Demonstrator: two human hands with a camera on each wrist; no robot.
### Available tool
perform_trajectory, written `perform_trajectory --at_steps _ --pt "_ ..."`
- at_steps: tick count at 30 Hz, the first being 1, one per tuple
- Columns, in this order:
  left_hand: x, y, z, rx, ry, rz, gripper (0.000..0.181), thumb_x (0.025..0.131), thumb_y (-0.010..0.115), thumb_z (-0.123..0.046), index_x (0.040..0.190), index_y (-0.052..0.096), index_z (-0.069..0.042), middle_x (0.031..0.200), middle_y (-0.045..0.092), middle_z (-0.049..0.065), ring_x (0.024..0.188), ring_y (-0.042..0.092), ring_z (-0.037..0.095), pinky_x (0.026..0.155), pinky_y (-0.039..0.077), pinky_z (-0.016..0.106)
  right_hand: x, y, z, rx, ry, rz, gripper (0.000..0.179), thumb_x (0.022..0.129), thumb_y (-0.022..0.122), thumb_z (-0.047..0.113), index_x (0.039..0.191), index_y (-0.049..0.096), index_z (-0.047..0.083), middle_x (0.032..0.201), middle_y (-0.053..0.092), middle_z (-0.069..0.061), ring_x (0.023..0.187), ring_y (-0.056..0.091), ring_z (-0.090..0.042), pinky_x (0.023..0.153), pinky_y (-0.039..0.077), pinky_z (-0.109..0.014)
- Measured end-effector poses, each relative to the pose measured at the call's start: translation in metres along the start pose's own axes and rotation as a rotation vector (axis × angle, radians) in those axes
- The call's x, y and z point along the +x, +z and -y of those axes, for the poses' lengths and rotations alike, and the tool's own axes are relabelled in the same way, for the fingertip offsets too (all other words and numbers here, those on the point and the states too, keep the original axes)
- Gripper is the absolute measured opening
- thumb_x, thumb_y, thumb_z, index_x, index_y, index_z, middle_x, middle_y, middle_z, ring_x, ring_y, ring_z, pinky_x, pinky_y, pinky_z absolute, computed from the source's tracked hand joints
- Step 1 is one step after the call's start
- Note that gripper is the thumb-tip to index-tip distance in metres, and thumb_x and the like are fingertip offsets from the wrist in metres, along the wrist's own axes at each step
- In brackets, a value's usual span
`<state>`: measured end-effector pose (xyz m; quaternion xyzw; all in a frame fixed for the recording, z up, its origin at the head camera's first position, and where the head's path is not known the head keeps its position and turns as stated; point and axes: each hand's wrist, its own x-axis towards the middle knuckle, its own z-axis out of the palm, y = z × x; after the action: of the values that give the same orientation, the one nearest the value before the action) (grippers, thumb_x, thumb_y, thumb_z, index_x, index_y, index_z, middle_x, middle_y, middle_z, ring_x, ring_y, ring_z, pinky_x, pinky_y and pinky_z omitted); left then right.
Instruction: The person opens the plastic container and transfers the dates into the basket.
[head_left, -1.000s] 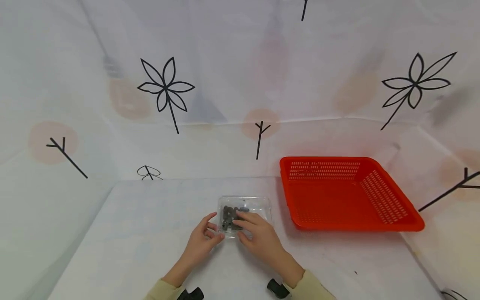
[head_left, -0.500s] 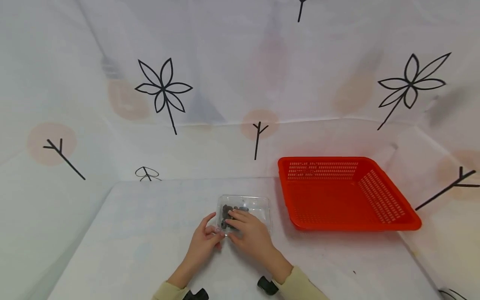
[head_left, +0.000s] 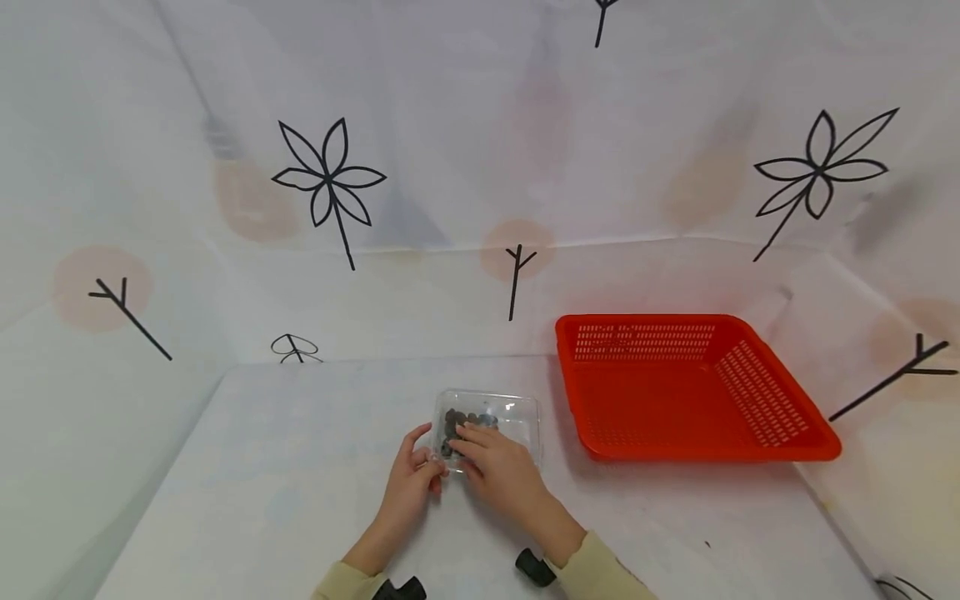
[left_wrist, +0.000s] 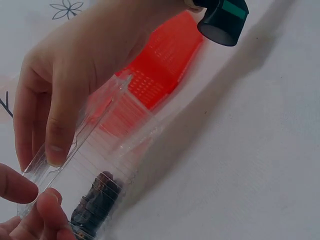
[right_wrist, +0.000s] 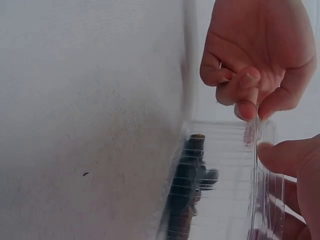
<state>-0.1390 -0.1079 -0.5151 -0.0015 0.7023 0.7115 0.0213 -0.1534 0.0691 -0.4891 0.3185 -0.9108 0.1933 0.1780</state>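
Observation:
A small clear plastic box (head_left: 517, 437) sits on the white tabletop, with several dark, pebble-like pieces (head_left: 453, 421) inside. In both wrist views the dark pieces (left_wrist: 97, 205) show through its ribbed side, heaped towards one part. My left hand (head_left: 408, 479) is at the near left corner, its thumb and fingers pinching the rim. From the right, my right hand (head_left: 506, 475) grips the box: its thumb (right_wrist: 272, 155) is at the near rim and its fingers reach over the top, above the dark pieces. The right hand's fingers hide part of the contents.
A red perforated plastic basket (head_left: 652, 408) stands to the right of the box, close to the back wall. A patterned white cloth (head_left: 442, 200) hangs behind and at the sides. Black wrist devices (head_left: 534, 568) are at both cuffs. A tiny dark speck (head_left: 707, 544) lies at front right.
My right hand has shifted left over the box, towards my left hand, then stayed nearly still. My left hand's thumb has curled in slightly at the corner. The box has barely moved.

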Motion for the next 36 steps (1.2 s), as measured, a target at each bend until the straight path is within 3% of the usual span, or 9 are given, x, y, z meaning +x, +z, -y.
perform_trajectory --at_steps 6,11,17,30,33,36 --pt "0.001 0.005 -0.001 -0.020 -0.013 0.000 0.065 0.088 0.051 0.010 0.149 0.033 -0.002 0.073 0.057 0.004 0.051 0.047 0.012 0.053 0.044 0.025 0.001 0.003 0.000 -0.031 -0.014 -0.040 0.034 0.081 0.080 0.010 0.115 0.076 0.016 0.122 0.069 -0.001 0.118 0.061 -0.018 0.093 0.051 -0.037" --pt "0.001 0.008 0.003 -0.069 -0.017 0.006 0.066 0.087 0.049 0.011 0.149 0.031 -0.002 0.074 0.055 0.004 0.052 0.047 0.012 0.052 0.044 0.024 0.003 0.006 0.002 -0.042 0.023 -0.093 0.032 0.078 0.085 0.014 0.110 0.078 0.015 0.116 0.072 0.002 0.114 0.063 -0.016 0.091 0.052 -0.035" --pt "0.002 0.008 0.001 -0.069 -0.013 -0.023 0.064 0.086 0.046 0.012 0.147 0.033 -0.003 0.074 0.054 0.006 0.053 0.047 0.013 0.051 0.042 0.024 0.005 0.011 0.002 0.003 0.030 -0.173 0.024 0.079 0.084 0.015 0.102 0.081 0.015 0.107 0.074 0.004 0.107 0.067 -0.014 0.086 0.054 -0.033" --pt "-0.001 0.009 0.002 -0.105 -0.035 -0.041 0.063 0.088 0.044 0.011 0.148 0.033 -0.005 0.073 0.053 0.004 0.052 0.047 0.011 0.051 0.043 0.023 0.005 0.018 0.001 0.008 0.061 -0.208 0.016 0.079 0.083 0.019 0.094 0.080 0.019 0.104 0.075 0.006 0.091 0.071 -0.013 0.063 0.055 -0.036" --pt "-0.001 0.009 0.003 -0.111 -0.044 -0.040 0.062 0.088 0.043 0.011 0.147 0.033 -0.005 0.073 0.053 0.004 0.052 0.048 0.011 0.052 0.044 0.023 0.006 0.016 0.001 0.040 0.075 -0.220 0.017 0.078 0.083 0.019 0.094 0.081 0.018 0.101 0.075 0.005 0.087 0.072 -0.013 0.060 0.054 -0.034" --pt "0.000 0.008 0.003 -0.111 -0.055 -0.044 0.059 0.089 0.044 0.009 0.146 0.034 -0.002 0.072 0.053 0.003 0.051 0.049 0.011 0.052 0.044 0.024 0.011 0.010 -0.001 0.138 0.141 -0.250 0.017 0.078 0.084 0.018 0.096 0.082 0.016 0.096 0.076 0.004 0.076 0.071 -0.013 0.057 0.052 -0.029"
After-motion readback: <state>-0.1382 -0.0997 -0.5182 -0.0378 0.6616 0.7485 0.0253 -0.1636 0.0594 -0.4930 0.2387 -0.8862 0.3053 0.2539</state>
